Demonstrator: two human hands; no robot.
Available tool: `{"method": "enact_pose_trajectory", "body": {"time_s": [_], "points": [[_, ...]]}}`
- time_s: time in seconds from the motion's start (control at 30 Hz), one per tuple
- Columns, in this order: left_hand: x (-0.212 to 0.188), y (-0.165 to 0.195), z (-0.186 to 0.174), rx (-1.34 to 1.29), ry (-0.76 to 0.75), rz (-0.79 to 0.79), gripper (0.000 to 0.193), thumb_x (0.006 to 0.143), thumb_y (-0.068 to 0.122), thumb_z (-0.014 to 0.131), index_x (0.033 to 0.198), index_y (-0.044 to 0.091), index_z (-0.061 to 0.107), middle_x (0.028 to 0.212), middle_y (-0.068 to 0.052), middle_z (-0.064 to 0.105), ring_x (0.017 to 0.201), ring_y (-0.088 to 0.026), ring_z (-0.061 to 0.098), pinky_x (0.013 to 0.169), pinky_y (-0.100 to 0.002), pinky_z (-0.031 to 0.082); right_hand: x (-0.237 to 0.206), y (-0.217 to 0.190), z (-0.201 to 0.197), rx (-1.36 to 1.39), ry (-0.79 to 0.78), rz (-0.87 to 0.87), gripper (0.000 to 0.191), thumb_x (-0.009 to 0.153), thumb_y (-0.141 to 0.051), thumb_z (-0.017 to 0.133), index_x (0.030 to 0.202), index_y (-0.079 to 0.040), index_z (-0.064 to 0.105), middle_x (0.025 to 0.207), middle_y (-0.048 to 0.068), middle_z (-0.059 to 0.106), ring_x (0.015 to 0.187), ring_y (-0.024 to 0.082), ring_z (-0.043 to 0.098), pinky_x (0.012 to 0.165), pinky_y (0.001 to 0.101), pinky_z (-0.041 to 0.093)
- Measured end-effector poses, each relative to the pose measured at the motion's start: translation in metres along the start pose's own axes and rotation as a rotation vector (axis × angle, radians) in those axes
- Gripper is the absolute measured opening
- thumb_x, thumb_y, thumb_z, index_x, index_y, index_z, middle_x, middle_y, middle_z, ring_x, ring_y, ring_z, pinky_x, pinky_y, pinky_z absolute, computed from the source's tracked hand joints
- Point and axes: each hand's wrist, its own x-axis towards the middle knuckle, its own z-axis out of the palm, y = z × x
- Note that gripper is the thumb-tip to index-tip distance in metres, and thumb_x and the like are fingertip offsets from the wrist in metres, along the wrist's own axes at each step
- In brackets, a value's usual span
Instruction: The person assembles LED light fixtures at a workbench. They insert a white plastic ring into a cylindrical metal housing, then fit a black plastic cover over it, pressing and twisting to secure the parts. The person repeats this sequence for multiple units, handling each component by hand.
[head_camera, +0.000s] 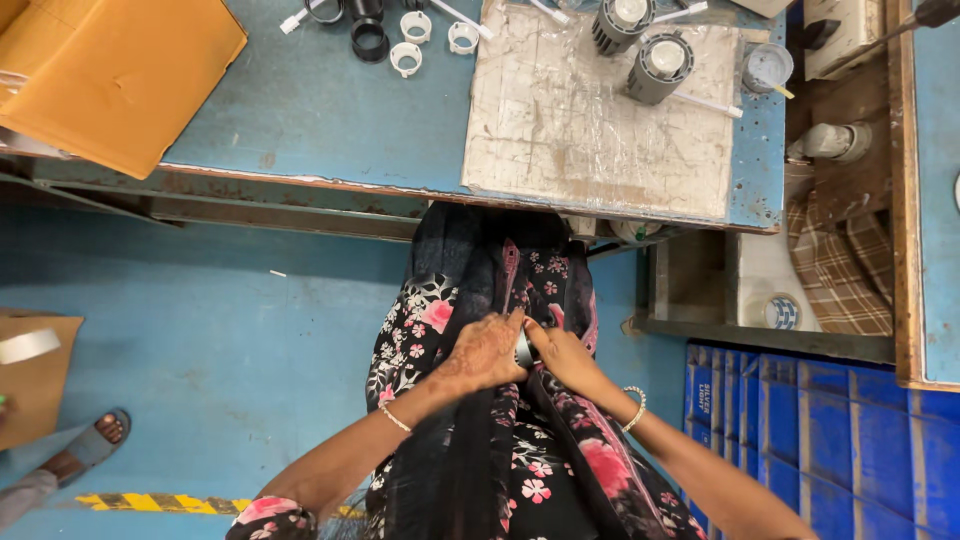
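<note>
My left hand (487, 352) and my right hand (562, 352) meet over my lap, against my black dress with pink flowers (470, 300). Between them sits a small dark ring-shaped part (523, 349), mostly hidden by the fingers. Both hands are curled around it. Each wrist wears a thin bangle.
A blue workbench (320, 110) lies ahead with a worn white board (590, 110), two dark cylindrical housings (660, 65), and white and black rings (405, 58). Cardboard (110, 70) lies at the left. Blue crates (820, 440) stand at the right. Another person's sandalled foot (95, 440) shows at lower left.
</note>
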Motion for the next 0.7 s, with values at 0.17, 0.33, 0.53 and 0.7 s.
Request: {"method": "enact_pose_trajectory", "body": {"time_s": [0.17, 0.33, 0.53, 0.7], "points": [[0.009, -0.011, -0.012, -0.284, -0.217, 0.102, 0.065, 0.059, 0.032, 0.081, 0.113, 0.005, 0.058, 0.103, -0.015, 0.07, 0.098, -0.034, 0.07, 0.086, -0.042, 0.057, -0.025, -0.023, -0.027, -0.12, 0.086, -0.252, 0.05, 0.102, -0.042, 0.045, 0.085, 0.001, 0.065, 0.068, 0.024, 0.066, 0.068, 0.045, 0.066, 0.062, 0.0545, 0.048], [0.01, -0.012, -0.03, -0.444, -0.306, 0.155, 0.066, 0.059, 0.034, 0.082, 0.115, 0.005, 0.061, 0.102, -0.015, 0.072, 0.094, -0.033, 0.073, 0.085, -0.04, 0.058, -0.03, -0.025, -0.033, -0.195, 0.067, -0.306, 0.044, 0.102, -0.041, 0.048, 0.091, -0.002, 0.066, 0.073, 0.025, 0.067, 0.071, 0.046, 0.066, 0.061, 0.0541, 0.049], [-0.004, 0.02, -0.021, 0.051, -0.183, 0.005, 0.086, 0.06, 0.037, 0.085, 0.131, 0.001, 0.05, 0.107, -0.02, 0.07, 0.104, -0.037, 0.068, 0.089, -0.045, 0.055, -0.002, 0.026, 0.001, -0.12, 0.012, -0.214, 0.042, 0.104, -0.037, 0.037, 0.106, -0.004, 0.063, 0.073, 0.026, 0.065, 0.068, 0.045, 0.066, 0.059, 0.054, 0.049], [0.001, 0.022, -0.015, -0.042, -0.105, -0.02, 0.082, 0.06, 0.033, 0.084, 0.13, 0.003, 0.053, 0.1, -0.019, 0.071, 0.095, -0.037, 0.069, 0.084, -0.044, 0.055, 0.001, 0.015, -0.018, -0.084, -0.103, 0.002, 0.058, 0.112, -0.046, 0.034, 0.095, 0.0, 0.066, 0.071, 0.026, 0.065, 0.067, 0.043, 0.068, 0.06, 0.0528, 0.047]]}}
